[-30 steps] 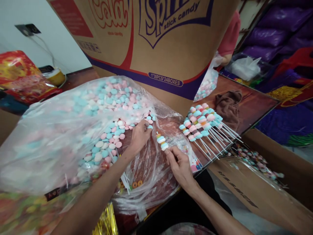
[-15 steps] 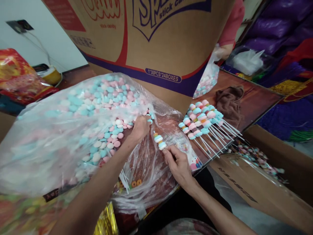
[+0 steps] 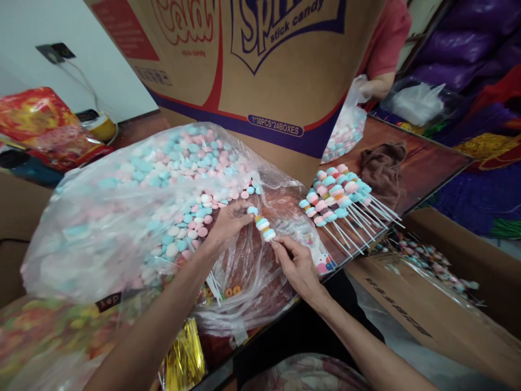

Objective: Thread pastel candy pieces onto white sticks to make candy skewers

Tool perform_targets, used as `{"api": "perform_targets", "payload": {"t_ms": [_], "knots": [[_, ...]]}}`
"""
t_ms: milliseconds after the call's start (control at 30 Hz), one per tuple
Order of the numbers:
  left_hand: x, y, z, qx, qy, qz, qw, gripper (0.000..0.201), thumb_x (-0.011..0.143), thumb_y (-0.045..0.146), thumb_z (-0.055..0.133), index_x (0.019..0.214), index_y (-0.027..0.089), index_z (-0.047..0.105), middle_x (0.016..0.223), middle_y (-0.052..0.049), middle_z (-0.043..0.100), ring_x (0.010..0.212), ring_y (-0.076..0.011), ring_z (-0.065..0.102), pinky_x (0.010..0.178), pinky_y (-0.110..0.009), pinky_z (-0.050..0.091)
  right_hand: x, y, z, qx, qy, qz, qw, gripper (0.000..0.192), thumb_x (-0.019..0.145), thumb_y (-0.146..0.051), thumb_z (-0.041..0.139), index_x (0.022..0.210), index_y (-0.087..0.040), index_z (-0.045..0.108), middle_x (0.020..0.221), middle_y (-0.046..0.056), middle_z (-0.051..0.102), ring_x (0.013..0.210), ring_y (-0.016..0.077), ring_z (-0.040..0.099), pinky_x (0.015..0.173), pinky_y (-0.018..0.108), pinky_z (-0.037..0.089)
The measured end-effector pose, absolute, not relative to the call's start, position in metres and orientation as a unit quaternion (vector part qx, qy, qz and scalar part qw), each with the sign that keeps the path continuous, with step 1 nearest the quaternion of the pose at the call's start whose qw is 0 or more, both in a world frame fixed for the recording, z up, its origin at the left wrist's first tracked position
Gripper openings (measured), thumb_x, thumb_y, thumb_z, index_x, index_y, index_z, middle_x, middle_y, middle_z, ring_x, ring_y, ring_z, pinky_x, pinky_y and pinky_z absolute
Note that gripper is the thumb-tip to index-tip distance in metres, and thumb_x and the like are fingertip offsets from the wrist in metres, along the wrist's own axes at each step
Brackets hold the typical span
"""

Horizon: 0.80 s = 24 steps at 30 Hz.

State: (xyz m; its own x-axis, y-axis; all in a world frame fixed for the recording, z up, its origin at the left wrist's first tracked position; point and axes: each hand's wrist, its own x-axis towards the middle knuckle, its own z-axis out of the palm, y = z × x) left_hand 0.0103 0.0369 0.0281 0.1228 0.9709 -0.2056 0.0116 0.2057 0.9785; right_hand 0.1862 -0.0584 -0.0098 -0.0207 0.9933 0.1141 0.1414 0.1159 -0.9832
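Crowded packing bench, dark red tabletop (image 3: 423, 163). Far left: red printed bag (image 3: 38, 122). Left-centre: big clear plastic bag (image 3: 122, 217) of loose pink, blue and white candy discs, mouth open toward me. Above it, top centre: cardboard box (image 3: 260, 70) marked stick candy. My left hand (image 3: 228, 222) sits at the bag mouth, fingertips pinched on a blue candy disc (image 3: 252, 210) at the tip of the stick. Stick candy (image 3: 264, 228) in frame centre has about three discs on, so partway built. My right hand (image 3: 295, 266) grips its lower end, fingers closed narrow on it. Right of centre: pile of finished sticks (image 3: 340, 198), maybe a dozen plus. Bag mostly full, so plenty left. Upper right: another person's red sleeve (image 3: 386, 38).
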Motion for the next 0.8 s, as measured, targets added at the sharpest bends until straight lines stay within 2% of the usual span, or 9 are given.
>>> {"api": "perform_targets", "payload": {"t_ms": [200, 367, 567, 800], "knots": [[0.009, 0.029, 0.025, 0.473, 0.515, 0.453, 0.553, 0.039, 0.058, 0.029, 0.086, 0.091, 0.014, 0.072, 0.083, -0.004, 0.073, 0.074, -0.0146, 0.064, 0.074, -0.027, 0.05, 0.186, -0.059, -0.008, -0.502, -0.573, 0.444, 0.473, 0.025, 0.097, -0.036, 0.054, 0.091, -0.017, 0.069, 0.063, -0.003, 0.048, 0.058, 0.0119, 0.045, 0.057, 0.024, 0.037], [0.007, 0.028, 0.019, 0.503, 0.529, 0.45, 0.514, 0.033, 0.063, 0.028, 0.081, 0.092, 0.014, 0.074, 0.086, -0.005, 0.075, 0.075, -0.0169, 0.067, 0.076, -0.029, 0.052, 0.187, -0.058, -0.011, -0.512, -0.579, 0.438, 0.459, 0.026, 0.097, -0.036, 0.054, 0.09, -0.017, 0.07, 0.064, -0.002, 0.05, 0.06, 0.0122, 0.045, 0.055, 0.024, 0.036], [0.006, 0.027, 0.012, 0.609, 0.558, 0.407, 0.389, 0.018, 0.074, 0.021, 0.068, 0.089, 0.018, 0.076, 0.087, -0.004, 0.075, 0.079, -0.0187, 0.068, 0.078, -0.031, 0.054, 0.187, -0.059, -0.01, -0.517, -0.589, 0.437, 0.442, 0.025, 0.097, -0.035, 0.054, 0.091, -0.017, 0.07, 0.062, -0.003, 0.047, 0.059, 0.012, 0.042, 0.054, 0.024, 0.034], [0.008, 0.021, 0.017, 0.734, 0.537, 0.335, 0.247, 0.023, 0.081, 0.013, 0.059, 0.093, 0.021, 0.076, 0.085, -0.002, 0.073, 0.078, -0.0161, 0.064, 0.076, -0.028, 0.049, 0.188, -0.059, -0.006, -0.532, -0.591, 0.426, 0.431, 0.024, 0.097, -0.033, 0.052, 0.086, -0.017, 0.066, 0.061, -0.003, 0.046, 0.058, 0.0123, 0.043, 0.054, 0.024, 0.033]]}}
